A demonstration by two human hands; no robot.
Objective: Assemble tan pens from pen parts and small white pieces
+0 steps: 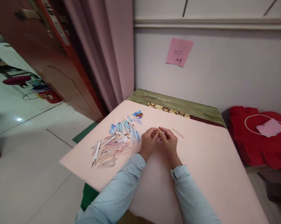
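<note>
My left hand (148, 141) and my right hand (169, 141) meet over the middle of the pink table cover (201, 161), fingers curled and pinched together. Between their fingertips shows a small orange-tipped pen part (160, 128). A thin white refill stick (176, 131) lies on the cover just right of my right hand. To the left of my left hand lies a heap of pen parts (117, 140): blue pieces at the top, clear and pink barrels below.
A few blue caps (138, 114) lie behind the heap. A green patterned table edge (177, 105) shows by the wall. A pink note (179, 52) hangs above. A red cloth (259, 140) lies at right, a curtain (107, 53) and a door at left.
</note>
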